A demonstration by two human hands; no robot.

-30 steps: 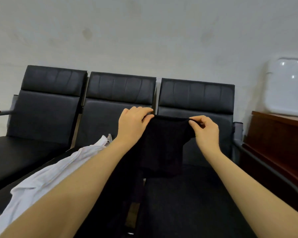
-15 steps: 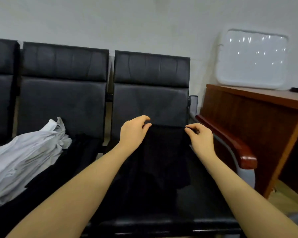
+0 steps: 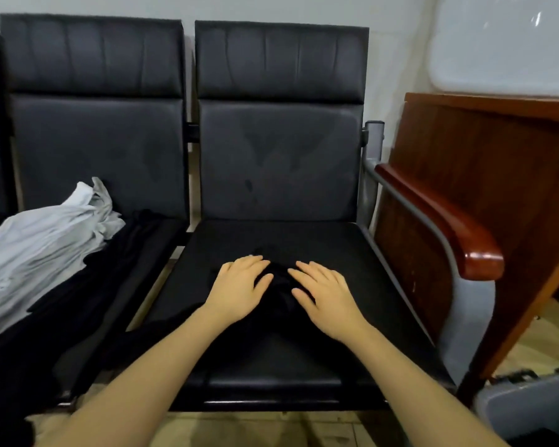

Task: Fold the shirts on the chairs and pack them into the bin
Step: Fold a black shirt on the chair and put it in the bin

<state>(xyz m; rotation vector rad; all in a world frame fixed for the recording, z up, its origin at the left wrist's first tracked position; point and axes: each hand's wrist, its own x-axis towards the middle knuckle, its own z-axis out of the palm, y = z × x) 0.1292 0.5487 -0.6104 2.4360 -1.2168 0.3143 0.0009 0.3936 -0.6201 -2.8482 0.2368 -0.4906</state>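
A black shirt [image 3: 281, 304] lies spread on the seat of the right chair [image 3: 352, 253], at centre frame, likely laid flat so it can be folded. The left hand [image 3: 239, 290] and right hand [image 3: 325, 296] rest on it side by side, fingers straight and spread, pressing the cloth down, apparently to smooth it. A white shirt [image 3: 42, 253] lies heaped on the next chair at left. A grey bin [image 3: 530, 404] shows at lower right.

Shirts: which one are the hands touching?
The black shirt on the right-hand chair; both hands, left and right, lie flat on it. The white shirt lies untouched on the next chair.
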